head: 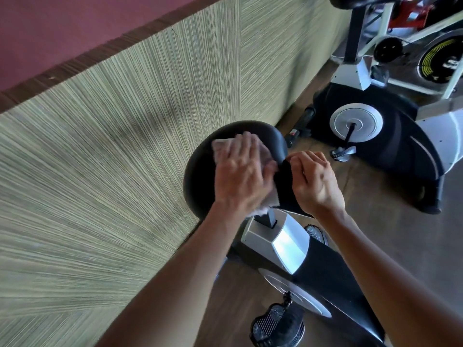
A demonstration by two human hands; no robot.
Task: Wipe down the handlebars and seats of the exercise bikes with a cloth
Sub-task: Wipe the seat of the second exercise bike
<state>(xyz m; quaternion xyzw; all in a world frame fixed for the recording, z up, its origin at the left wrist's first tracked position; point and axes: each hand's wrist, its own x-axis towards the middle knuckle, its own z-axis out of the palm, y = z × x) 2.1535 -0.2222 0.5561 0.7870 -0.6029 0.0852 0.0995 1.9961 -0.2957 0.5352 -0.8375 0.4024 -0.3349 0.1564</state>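
A black exercise-bike seat [200, 181] sits just below me, near the wall. My left hand [240, 174] lies flat on top of it with fingers spread, pressing a pale greyish-pink cloth [220, 146] against the seat. The cloth's lower end hangs past the seat by the post. My right hand [315, 181] is at the seat's narrow nose, fingers curled round its edge. The seat post drops into the silver and black bike frame [283, 244].
A striped green wall panel [112, 146] runs close along the left. A second bike [390, 136] stands ahead to the right, with another bike's seat [350, 1] at the top edge. A black pedal [275, 321] juts out below. Wooden floor lies between the bikes.
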